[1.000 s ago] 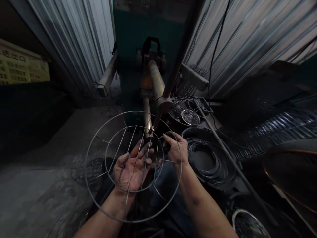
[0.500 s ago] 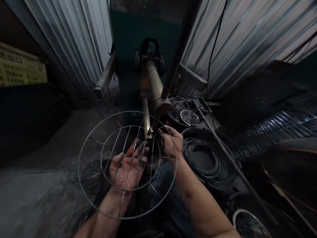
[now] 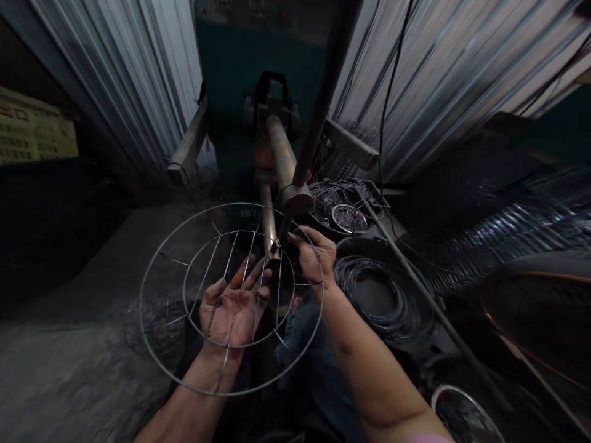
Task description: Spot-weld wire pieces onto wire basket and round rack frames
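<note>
A round wire grille, two concentric rings joined by straight rods, lies flat in front of me. My left hand is under it, palm up with fingers stretched out, bearing the rods. My right hand pinches the grille's wire at its far right side, right beside the tip of the spot-welder's upper electrode. The lower electrode arm runs beneath the grille toward the green machine body.
A dark tub of coiled wire rings sits just right of my right hand. Behind it a tray holds finished wire pieces. Corrugated metal walls close both sides. A black cable hangs at the right. Concrete floor lies on the left.
The grille and both hands have shifted slightly left and toward the electrode. My right hand's pinch now sits closer under the electrode tip.
</note>
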{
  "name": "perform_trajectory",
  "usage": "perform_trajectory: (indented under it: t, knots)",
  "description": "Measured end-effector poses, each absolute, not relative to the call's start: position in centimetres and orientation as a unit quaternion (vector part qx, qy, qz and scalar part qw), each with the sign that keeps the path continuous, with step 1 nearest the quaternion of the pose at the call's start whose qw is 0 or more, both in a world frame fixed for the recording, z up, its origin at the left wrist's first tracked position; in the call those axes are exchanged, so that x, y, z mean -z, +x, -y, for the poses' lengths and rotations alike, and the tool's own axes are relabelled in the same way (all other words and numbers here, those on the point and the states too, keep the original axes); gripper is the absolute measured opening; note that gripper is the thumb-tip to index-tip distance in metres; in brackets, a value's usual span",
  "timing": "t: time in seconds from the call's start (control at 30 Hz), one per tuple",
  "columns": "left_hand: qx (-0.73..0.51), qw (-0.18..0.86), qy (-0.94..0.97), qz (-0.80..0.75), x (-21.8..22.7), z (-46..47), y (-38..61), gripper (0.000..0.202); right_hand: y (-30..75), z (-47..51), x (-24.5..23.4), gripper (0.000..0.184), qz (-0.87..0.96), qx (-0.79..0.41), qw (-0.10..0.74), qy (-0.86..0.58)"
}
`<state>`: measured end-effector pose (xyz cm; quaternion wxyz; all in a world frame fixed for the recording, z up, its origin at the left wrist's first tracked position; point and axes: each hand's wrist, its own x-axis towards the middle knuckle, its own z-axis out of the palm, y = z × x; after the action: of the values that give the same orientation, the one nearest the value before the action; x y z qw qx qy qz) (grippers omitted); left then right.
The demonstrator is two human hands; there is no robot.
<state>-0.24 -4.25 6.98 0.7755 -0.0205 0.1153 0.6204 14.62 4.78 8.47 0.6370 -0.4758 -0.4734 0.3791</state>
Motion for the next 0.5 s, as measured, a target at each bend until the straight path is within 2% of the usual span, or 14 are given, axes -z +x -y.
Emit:
perform_trajectory:
  t: [0.4,0.5]
  knots:
    - [-0.623,0.772,-0.024,-0.124,-6.8,4.1,0.0,0.077,14.6,-5.6,-8.0,0.016,0.478,-0.378,0.642,-0.465]
    - [-0.610,0.784,0.000,-0.111,-6.2,4.1,-0.2,0.078,15.2,-5.4,-7.8,0.015,0.463,-0.423,0.635,-0.452]
